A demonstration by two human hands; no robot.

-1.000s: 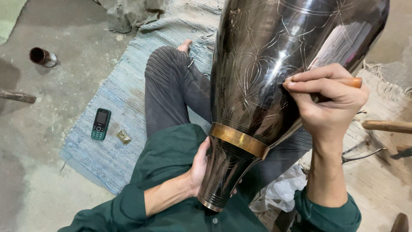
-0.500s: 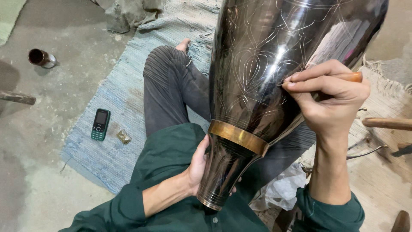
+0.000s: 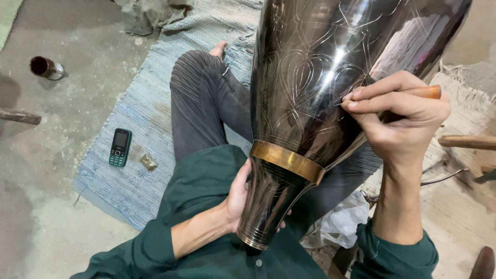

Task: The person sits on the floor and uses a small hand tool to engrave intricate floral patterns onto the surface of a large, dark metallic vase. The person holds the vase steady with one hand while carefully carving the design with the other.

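Vase (image 3: 320,88) under right hand (image 3: 398,119)

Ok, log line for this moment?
left hand: grips vase neck | right hand: wooden-handled tool tip on dark engraved metal vase | vase: tilted across lap

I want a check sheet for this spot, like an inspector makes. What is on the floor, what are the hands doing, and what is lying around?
Surface: a blue woven mat on a dusty concrete floor.
Job's things: a big dark metal vase with scratched leaf lines and a brass band, lying tilted across the lap.
Clutter: a small phone, a little brass piece, a dark cup on its side, a white plastic bag.
Hands: left hand grips the vase's narrow end; right hand presses a wooden-handled tool to the vase.
Cables: nothing seen.
Surroundings: wooden handles on the right, crumpled cloth at the top.
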